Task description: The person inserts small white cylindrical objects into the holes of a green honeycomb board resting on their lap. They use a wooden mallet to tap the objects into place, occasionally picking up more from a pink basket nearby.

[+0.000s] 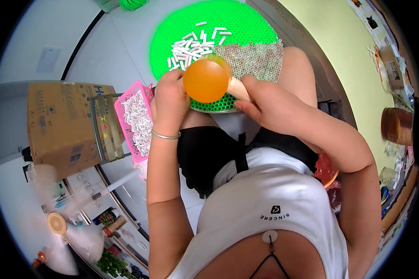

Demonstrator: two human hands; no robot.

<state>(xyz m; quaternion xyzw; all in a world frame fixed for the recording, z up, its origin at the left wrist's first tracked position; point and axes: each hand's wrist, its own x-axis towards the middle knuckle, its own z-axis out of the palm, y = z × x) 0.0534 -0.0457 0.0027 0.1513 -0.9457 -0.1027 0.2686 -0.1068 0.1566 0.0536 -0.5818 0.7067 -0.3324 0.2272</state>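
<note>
My right hand (pixel 265 100) is closed round the pale wooden handle of a mallet (pixel 205 81). Its round orange head hangs over the near part of a bright green honeycomb board (pixel 195 21). My left hand (pixel 170 95) is at the board's near left edge with its fingers curled in; the mallet head partly hides them, and what they hold cannot be made out. Beyond the mallet lies a loose pile of short white tubes (pixel 187 50) on the board. On the board's right side, many cells are filled with upright tubes (pixel 253 58) showing round open ends.
A pink basket (pixel 121 122) full of white tubes stands left of my left forearm. Farther left are a cardboard box (pixel 56 130) and a blurred white fan (pixel 57 224). A red basin (pixel 325 169) shows beside my right hip. Cluttered goods, including a brown jar (pixel 396 126), line the far right.
</note>
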